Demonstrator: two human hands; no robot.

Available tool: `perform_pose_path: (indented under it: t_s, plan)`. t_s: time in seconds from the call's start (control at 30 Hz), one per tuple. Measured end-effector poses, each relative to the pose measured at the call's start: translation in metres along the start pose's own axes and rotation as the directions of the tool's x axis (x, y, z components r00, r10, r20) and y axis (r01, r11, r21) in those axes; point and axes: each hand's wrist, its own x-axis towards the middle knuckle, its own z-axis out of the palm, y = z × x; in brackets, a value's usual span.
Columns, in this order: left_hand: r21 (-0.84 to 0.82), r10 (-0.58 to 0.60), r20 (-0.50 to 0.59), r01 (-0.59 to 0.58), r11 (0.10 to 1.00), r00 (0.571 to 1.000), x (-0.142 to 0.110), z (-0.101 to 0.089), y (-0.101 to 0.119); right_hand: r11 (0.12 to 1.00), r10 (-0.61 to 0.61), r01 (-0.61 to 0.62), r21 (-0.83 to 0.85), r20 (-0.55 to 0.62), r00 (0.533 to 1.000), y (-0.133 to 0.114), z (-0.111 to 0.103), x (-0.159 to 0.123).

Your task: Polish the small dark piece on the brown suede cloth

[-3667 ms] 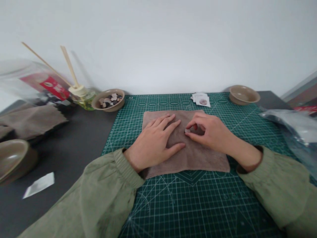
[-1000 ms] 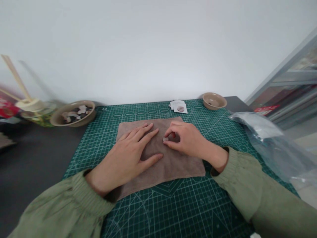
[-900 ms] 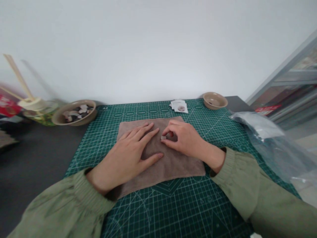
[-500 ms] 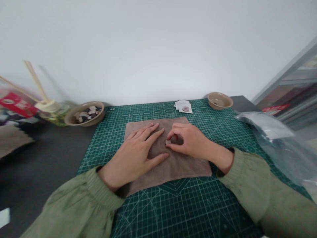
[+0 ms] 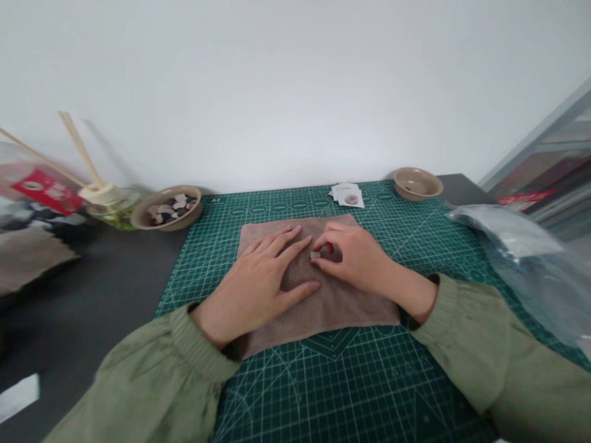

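A brown cloth lies spread on the green cutting mat. My left hand rests flat on the cloth's left part, fingers and thumb apart, with nothing in it. Over the middle of the cloth, my right hand is closed in a pinch. Between its thumb and index finger is a small, pale greyish piece, low against the cloth. The piece is too small for me to tell its kind.
At the mat's back left stands a brown bowl of dark and light pieces. Another bowl, with a small dark thing inside, is at the back right. Small cards lie between them. A reed diffuser stands left; a clear plastic bag lies right.
The whole view has shifted slightly, so everything appears a little further right. Both hands keep nearly the same pose on the cloth, and the right still pinches the small piece.
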Motion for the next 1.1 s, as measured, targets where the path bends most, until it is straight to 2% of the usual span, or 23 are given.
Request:
perform_pose_path:
  t_s: [0.13, 0.27, 0.37, 0.43, 0.57, 0.7, 0.87, 1.0, 1.1]
  plan:
    - [0.004, -0.006, -0.003, 0.006, 1.0, 1.0, 0.0, -0.0014, 0.0004, 0.998, -0.03, 0.028, 0.054, 0.048, 0.998, 0.0008, -0.001, -0.0007]
    - [0.002, 0.001, -0.006, -0.001, 1.0, 1.0, 0.0004, -0.0015, 0.0007, 1.0, 0.021, -0.021, 0.0, -0.01, 1.0, -0.0007, -0.0004, 0.0014]
    - [0.021, -0.003, -0.001, 0.003, 1.0, 1.0, 0.0005, -0.0003, 0.0001, 0.997, -0.042, 0.04, 0.059, 0.039, 0.998, -0.002, -0.0003, 0.0027]
    - [0.029, -0.006, -0.002, 0.006, 1.0, 1.0, 0.0004, 0.0005, -0.0007, 0.998, -0.043, 0.039, 0.056, 0.062, 0.997, -0.0012, -0.0007, 0.0026]
    - [0.043, 0.011, -0.011, -0.011, 0.999, 1.0, 0.0001, 0.0015, -0.0025, 0.999, 0.024, -0.025, -0.023, -0.02, 1.0, 0.0003, 0.0003, 0.0029]
    - [0.047, 0.01, -0.018, -0.009, 0.999, 1.0, 0.0002, 0.0018, -0.0026, 0.996, -0.061, 0.058, 0.067, 0.043, 0.997, -0.0019, 0.0011, 0.0026]
    - [0.044, 0.013, -0.024, -0.012, 0.999, 1.0, 0.0006, 0.0021, -0.0018, 1.0, 0.018, -0.018, -0.002, -0.021, 1.0, -0.0045, 0.0013, 0.003]
    - [0.029, 0.011, -0.038, -0.01, 1.0, 0.999, 0.0008, 0.0032, -0.0035, 0.996, -0.057, 0.054, 0.072, 0.044, 0.997, -0.005, 0.0006, 0.0033]
    - [0.014, 0.012, -0.052, -0.012, 1.0, 0.999, 0.0009, 0.0047, -0.0052, 1.0, 0.019, -0.019, 0.022, 0.013, 1.0, -0.0044, -0.0004, 0.0023]
